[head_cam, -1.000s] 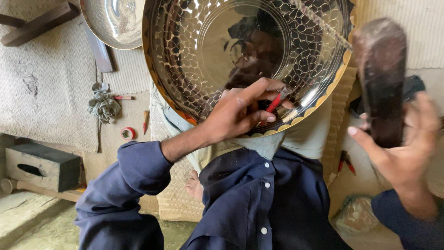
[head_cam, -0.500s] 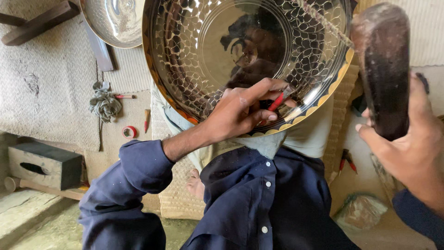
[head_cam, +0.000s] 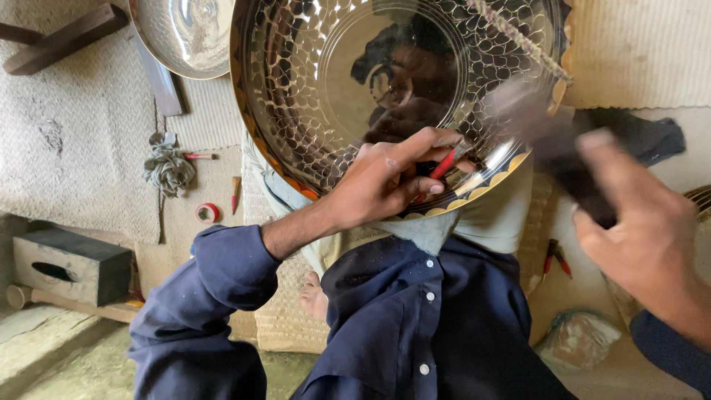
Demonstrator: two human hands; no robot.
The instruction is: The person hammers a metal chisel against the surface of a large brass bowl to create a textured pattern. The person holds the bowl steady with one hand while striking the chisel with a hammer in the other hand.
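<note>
- Nearest, the left hand (head_cam: pixel 385 181) pinches a red-handled punch (head_cam: pixel 444 164), fingers closed around it, its tip set against the inner wall of the hammered metal bowl (head_cam: pixel 355 81) propped on the person's lap.
- Just right, the right hand (head_cam: pixel 644 237) is wrapped around a dark hammer (head_cam: pixel 548 141), blurred in motion close to the punch's head.
- Judging by that closeness, a glancing blow could strike the left fingers (head_cam: pixel 426 144), or skid the punch and mar the scalloped rim (head_cam: pixel 496 178).
- Farther off on the floor mat (head_cam: pixel 67 133) lie a rag bundle (head_cam: pixel 169 169), a tape roll (head_cam: pixel 207 214) and a second shiny bowl (head_cam: pixel 185 33).
</note>
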